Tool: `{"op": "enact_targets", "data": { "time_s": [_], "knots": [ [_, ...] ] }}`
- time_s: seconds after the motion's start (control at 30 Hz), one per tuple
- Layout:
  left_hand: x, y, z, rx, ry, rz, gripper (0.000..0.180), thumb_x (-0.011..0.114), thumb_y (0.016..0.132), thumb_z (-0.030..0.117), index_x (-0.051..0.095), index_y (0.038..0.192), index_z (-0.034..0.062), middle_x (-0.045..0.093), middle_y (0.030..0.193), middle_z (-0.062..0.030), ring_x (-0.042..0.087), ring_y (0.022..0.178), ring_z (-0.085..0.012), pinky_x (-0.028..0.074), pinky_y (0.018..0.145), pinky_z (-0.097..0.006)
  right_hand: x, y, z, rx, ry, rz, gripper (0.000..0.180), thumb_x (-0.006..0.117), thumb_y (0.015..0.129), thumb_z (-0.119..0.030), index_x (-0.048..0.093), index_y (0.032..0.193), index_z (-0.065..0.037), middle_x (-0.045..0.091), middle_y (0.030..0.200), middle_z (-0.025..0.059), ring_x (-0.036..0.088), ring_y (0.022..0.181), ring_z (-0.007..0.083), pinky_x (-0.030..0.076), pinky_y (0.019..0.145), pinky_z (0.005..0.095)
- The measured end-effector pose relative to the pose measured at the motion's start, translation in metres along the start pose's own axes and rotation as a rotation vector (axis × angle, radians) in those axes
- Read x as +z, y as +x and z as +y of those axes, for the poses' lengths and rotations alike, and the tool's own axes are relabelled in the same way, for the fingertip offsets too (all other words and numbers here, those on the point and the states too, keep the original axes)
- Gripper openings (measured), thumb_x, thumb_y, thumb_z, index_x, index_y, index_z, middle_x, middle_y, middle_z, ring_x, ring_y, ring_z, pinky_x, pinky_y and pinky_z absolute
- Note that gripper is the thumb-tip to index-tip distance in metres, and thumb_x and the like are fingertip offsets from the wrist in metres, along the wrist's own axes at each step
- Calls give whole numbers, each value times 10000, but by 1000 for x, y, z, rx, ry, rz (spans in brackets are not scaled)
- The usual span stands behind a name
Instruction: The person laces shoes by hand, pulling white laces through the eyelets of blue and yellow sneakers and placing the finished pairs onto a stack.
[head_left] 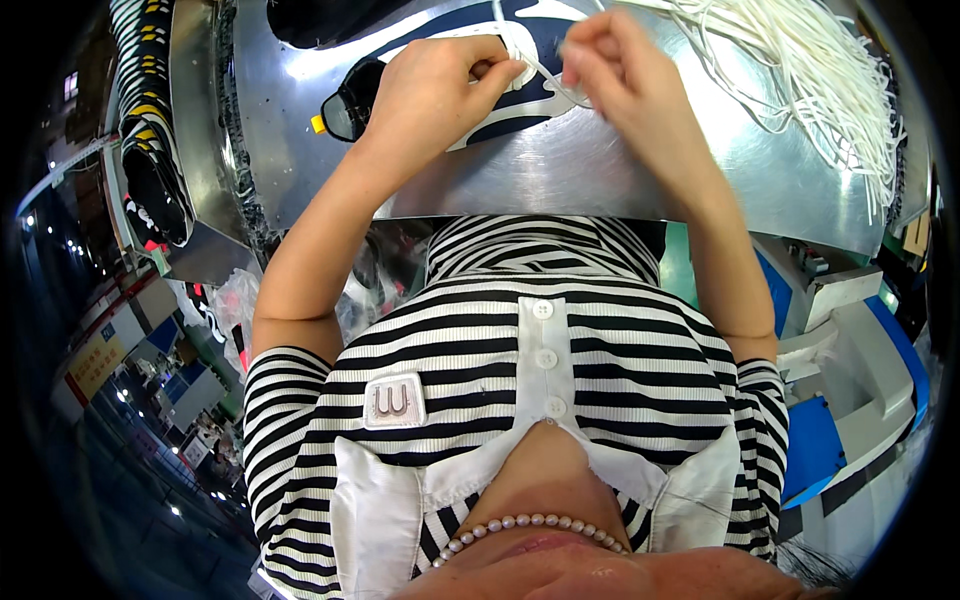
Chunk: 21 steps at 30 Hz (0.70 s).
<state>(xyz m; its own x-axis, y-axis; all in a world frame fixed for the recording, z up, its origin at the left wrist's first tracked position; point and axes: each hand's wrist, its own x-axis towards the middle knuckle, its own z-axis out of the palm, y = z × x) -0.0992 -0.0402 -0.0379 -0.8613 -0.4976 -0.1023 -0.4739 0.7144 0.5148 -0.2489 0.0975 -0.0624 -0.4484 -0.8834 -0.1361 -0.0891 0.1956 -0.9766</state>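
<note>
The left hand (435,85) pins the dark shoe upper (500,85) on the table (600,170); the right hand (610,60) pinches a white lace (555,85). Better to keep the lace taut, upper flat.

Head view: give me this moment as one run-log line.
left hand: pressing navy-and-white shoe on metal table | right hand: pinching white lace | lace bundle: at right

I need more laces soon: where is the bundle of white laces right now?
In the head view, the bundle of white laces lies on the metal table at upper right, just beyond the right hand.
</note>
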Motion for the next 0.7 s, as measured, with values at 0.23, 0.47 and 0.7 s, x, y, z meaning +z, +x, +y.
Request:
{"op": "enact_targets", "data": {
  "time_s": [0.23,0.47,0.7],
  "knots": [
    [3,1,-3,26,-29,30,243,681,904,246,689,878,5,587,624,-59,468,524,-108,385,520,-270,15,-21,24,-161,-58,-11,118,623,927,-125,598,922,-9,694,729,99,678,640,217,515,612,304],
    [1,-5,-19,155,-254,-63,209,705,872,131,672,1017,-16,667,777,-95,600,711,-106,491,704,-253,27,-19,22,-253,-458,98,118,606,908,-96,522,928,-15,670,719,130,676,660,323,516,580,403],
    [3,-14,-7,251,-64,-3,263,691,853,58,648,1105,-6,695,990,-142,682,871,-288,530,793,-336,57,-3,24,-294,-645,160,244,631,891,-147,468,1013,-12,666,798,164,674,691,346,513,576,434]
  ]
}}
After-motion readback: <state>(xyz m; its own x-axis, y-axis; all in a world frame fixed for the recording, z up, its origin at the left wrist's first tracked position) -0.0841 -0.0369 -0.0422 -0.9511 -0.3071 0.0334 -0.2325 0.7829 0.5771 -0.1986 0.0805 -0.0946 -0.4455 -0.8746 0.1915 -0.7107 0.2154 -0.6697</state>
